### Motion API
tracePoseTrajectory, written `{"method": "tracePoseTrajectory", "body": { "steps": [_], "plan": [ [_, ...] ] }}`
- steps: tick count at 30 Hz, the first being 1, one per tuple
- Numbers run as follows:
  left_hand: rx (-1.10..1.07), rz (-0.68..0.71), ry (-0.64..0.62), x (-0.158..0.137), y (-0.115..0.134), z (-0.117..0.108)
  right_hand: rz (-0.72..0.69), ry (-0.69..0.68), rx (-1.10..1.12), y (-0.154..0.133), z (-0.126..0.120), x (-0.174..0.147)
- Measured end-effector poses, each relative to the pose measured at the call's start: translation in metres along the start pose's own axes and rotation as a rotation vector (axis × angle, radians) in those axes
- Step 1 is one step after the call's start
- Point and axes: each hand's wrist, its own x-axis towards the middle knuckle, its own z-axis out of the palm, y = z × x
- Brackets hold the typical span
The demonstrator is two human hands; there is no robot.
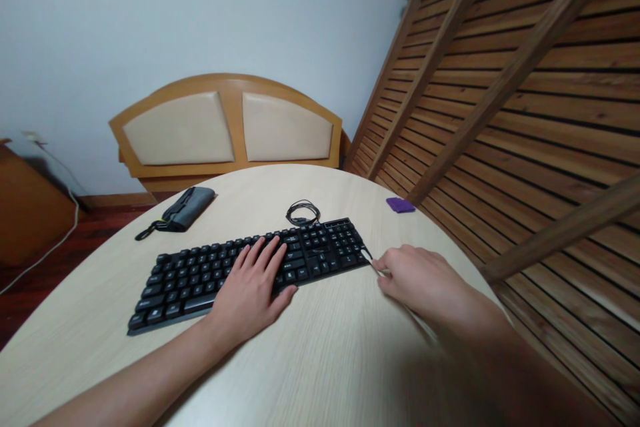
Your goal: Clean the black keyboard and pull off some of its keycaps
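Observation:
A black keyboard [200, 280] lies at a slant across the round table. My left hand [249, 293] rests on its middle, palm down with fingers spread, and grips nothing. At the keyboard's right end, my right hand [415, 278] is closed around a thin cotton swab [367, 254]. The swab's white tip meets the keys at the number pad's lower right edge. Its pale stick runs back under my fingers, partly hidden and blurred. Behind the keyboard sits the coiled black cable [303, 213].
A dark grey pouch [189, 208] with a strap lies at the table's left. Toward the right edge is a folded purple cloth [401, 205]. Beyond the pale tabletop [310, 353] stand a padded headboard [227, 127] and a slatted wooden frame [525, 113] on the right.

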Motion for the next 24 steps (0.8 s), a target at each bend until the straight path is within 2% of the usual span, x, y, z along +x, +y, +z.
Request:
{"method": "tracePoseTrajectory", "body": {
  "steps": [3,6,9,12,18,24],
  "plan": [
    [-0.005,0.0,0.001,0.0,0.0,0.0,0.007,0.023,-0.007,0.0,-0.002,-0.005],
    [-0.02,0.002,0.003,0.0,0.0,0.0,0.055,0.122,0.02,-0.002,-0.002,-0.003],
    [-0.041,0.001,0.011,0.0,0.0,-0.001,0.076,0.257,0.116,-0.007,0.004,0.012],
    [-0.042,-0.004,0.009,0.001,0.0,-0.001,0.035,0.339,0.211,-0.009,0.018,0.033],
    [-0.031,-0.007,0.0,0.001,0.0,-0.001,-0.037,0.344,0.238,-0.011,0.038,0.053],
    [-0.011,-0.006,-0.002,0.002,0.002,-0.002,-0.019,0.292,0.269,-0.01,0.027,0.044]
  ]
}}
